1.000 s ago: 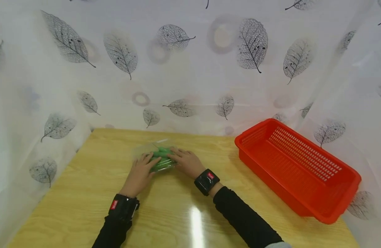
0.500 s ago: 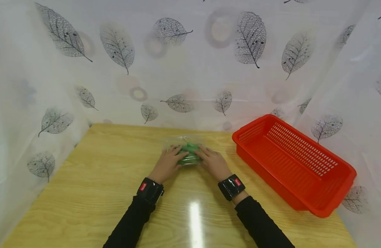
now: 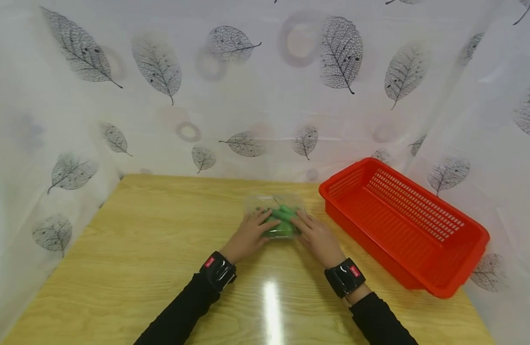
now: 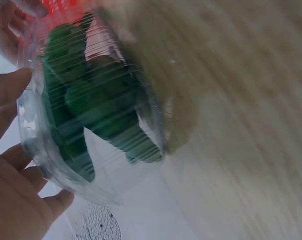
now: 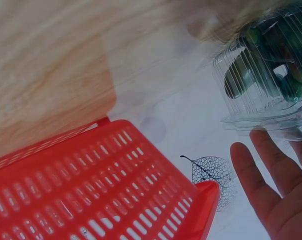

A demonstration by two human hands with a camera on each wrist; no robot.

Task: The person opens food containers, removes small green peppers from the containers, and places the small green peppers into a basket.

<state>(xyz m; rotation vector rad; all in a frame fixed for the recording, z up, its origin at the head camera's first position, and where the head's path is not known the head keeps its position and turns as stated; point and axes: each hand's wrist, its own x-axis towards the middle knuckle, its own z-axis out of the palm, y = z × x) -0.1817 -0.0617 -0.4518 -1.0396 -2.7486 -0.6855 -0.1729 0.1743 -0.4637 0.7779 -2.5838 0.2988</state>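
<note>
Likely to handle as light and rather flimsy: a thin plastic box (image 4: pixel 28 120), apt to flex if squeezed hard and a little slippery over smooth faces. Best taken by the stiffer rim, at left and right ends together, keeping level; inside, green vegetables (image 3: pixel 284 215), probably firm but free to roll if tipped.

Clear and shiny to look at, with fine ribs down the walls and a flat lip around; heaped with long, glossy green pieces, a thin stalk on one. Hard to tell whether lidded.

Placed toward the far side of the wooden table (image 3: pixel 161 239), just left of the red basket (image 3: pixel 368 239) — cannot tell if flat down or slightly raised.

At the left end, the left hand (image 3: pixel 245 237), fingers spread and gently bent over the rim; at the right end, the right hand (image 3: pixel 321 239), fingers nearly straight, parted, touching the rim — pressed, not clasped.
</note>
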